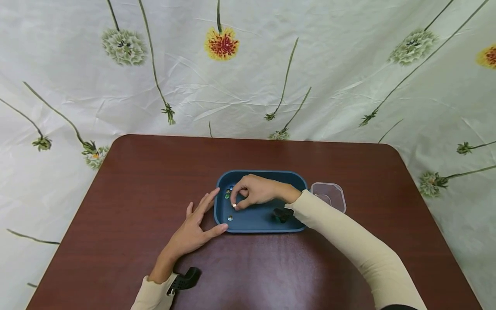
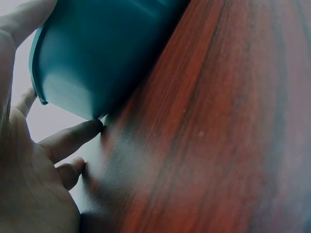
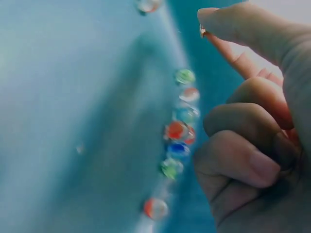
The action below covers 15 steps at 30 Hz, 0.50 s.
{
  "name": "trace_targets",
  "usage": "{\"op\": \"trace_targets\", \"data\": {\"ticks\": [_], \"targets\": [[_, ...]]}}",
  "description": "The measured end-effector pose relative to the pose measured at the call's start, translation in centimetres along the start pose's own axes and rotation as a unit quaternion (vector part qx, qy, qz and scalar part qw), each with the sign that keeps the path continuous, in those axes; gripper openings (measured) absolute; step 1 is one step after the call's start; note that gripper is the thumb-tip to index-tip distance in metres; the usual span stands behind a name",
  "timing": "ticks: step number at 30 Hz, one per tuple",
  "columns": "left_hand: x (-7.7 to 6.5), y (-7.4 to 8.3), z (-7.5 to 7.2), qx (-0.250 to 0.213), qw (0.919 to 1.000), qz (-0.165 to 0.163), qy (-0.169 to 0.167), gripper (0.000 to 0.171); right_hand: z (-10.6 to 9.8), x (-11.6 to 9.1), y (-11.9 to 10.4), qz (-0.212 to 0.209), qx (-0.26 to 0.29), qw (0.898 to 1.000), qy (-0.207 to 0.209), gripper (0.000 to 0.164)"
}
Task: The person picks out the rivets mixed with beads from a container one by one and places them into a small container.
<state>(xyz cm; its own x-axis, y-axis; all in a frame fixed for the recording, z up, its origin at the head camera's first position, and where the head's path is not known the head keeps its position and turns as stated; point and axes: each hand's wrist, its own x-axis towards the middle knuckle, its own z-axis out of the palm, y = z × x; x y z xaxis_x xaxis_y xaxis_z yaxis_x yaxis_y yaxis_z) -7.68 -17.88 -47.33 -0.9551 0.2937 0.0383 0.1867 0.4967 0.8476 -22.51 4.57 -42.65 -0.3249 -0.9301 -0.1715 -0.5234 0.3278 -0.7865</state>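
My right hand (image 1: 258, 189) reaches over the left part of a blue tray (image 1: 252, 224). Thumb and forefinger pinch a small glass marble (image 1: 234, 205), mostly hidden by the fingertips; the other fingers curl inward in the right wrist view. Several clear marbles with red, green and blue inside, such as a red one (image 3: 177, 130), line the tray's edge beside this hand. Apart from that row, one marble (image 1: 230, 218) lies nearer the front. Against the tray's left end rests my left hand (image 1: 192, 232), fingers spread and fairly straight, thumb at the front corner.
A clear plastic container (image 1: 334, 194) stands against the tray's right end, partly behind the right sleeve. Both stand on a dark reddish-brown wooden table (image 1: 162, 168). A flower-printed cloth (image 1: 252, 77) hangs behind the table's far edge.
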Motion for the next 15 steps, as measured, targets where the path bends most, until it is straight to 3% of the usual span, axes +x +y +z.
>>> {"op": "trace_targets", "data": {"ticks": [8,15], "targets": [[0.3,-0.2,0.1,0.004,1.0,0.005,0.0,0.094,-1.8,-2.7,0.1,0.013,0.026,0.998,0.05,0.017],[0.2,-0.1,0.1,0.008,0.9999,-0.008,0.003,0.094,-3.3,-6.5,-0.3,0.044,0.043,0.993,0.097,0.013]]}}
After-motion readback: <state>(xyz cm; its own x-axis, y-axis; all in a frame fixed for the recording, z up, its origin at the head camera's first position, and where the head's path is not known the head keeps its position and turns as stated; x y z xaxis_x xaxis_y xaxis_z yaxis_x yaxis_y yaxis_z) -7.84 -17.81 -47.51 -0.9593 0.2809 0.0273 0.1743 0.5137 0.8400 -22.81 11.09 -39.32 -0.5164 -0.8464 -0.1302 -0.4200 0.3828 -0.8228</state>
